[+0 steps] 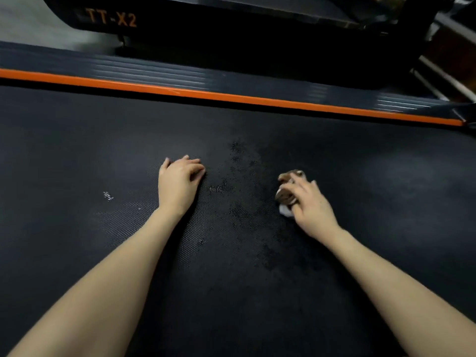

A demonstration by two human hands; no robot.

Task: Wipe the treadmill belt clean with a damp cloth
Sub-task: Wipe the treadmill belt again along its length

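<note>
The black textured treadmill belt [77, 150] fills most of the view. Dark wet patches [244, 215] run down its middle between my hands, and small white specks [108, 196] lie to the left. My right hand [311, 207] grips a bunched brown-and-white cloth [284, 195] and presses it onto the belt at the right of the wet area. My left hand [179, 180] rests palm-down on the belt left of the wet patches, its fingers slightly bent and holding nothing.
An orange stripe [231, 96] and a ribbed dark side rail [154, 69] border the belt's far edge. Beyond it stands a black treadmill housing marked TT-X2 [112, 18]. Metal frame parts [443, 73] sit at the upper right.
</note>
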